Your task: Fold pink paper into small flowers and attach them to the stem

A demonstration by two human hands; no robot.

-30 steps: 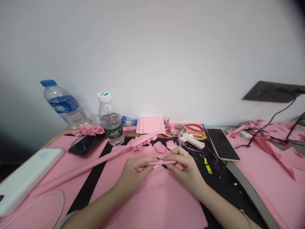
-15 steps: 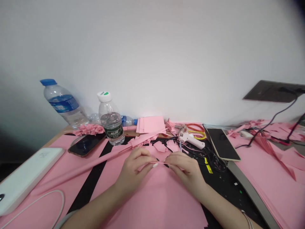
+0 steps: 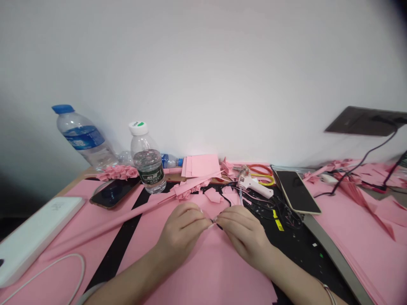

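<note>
My left hand (image 3: 182,231) and my right hand (image 3: 244,233) meet at the fingertips over a large sheet of pink paper (image 3: 216,271). Both are closed in a pinch. The small piece of pink paper that showed edge-on between them a moment ago is now almost wholly hidden by the fingers. Just beyond the fingertips lie pink paper scraps (image 3: 213,195) and a long rolled pink paper stem (image 3: 127,215) that slants to the left.
Behind my hands are a glue gun (image 3: 254,186), scissors (image 3: 265,179), a stack of pink paper squares (image 3: 202,165) and a small water bottle (image 3: 148,165). A tilted larger bottle (image 3: 84,137), phones (image 3: 297,190) and a white power bank (image 3: 41,237) flank the sheet.
My hands have drawn together until their fingertips meet, with the fingers curled further over. The thin pink paper edge between them has gone out of sight.
</note>
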